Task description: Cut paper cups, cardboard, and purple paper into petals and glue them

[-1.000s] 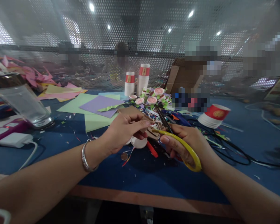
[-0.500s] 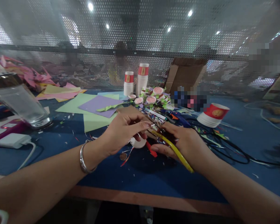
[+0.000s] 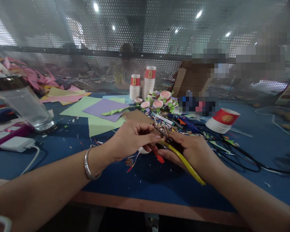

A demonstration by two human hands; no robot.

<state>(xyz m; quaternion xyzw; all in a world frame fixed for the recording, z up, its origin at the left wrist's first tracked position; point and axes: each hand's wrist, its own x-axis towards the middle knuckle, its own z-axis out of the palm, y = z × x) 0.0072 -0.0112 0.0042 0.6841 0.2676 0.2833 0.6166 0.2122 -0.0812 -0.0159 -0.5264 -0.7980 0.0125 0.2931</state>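
My right hand [image 3: 195, 148] is wrapped round yellow-handled pliers [image 3: 183, 156]; their dark metal jaws point up and left toward my other hand. My left hand [image 3: 135, 138] is closed, thumb pressed against the fingers at the jaws. What it pinches is too small and too hidden to name. Just behind these fingers lies a brown cardboard piece [image 3: 137, 116]. Under the hands, a red piece [image 3: 160, 158] and a round white thing [image 3: 143, 150] show in part. A small round disc [image 3: 129, 162] rests on the blue tabletop near my left hand.
Green paper sheets [image 3: 96, 127] and a purple sheet [image 3: 103, 109] lie beyond my left hand. Stacked paper cups [image 3: 149, 87], decorated round pieces [image 3: 158, 103] and scraps stand behind. At right are a tilted red-and-white cup [image 3: 223, 119] and black cable [image 3: 251, 161]; at left, a glass [image 3: 33, 111].
The pliers' jaws and my left fingertips have drawn closer, and the left hand covers more of the round white thing. The whole view has shifted slightly.
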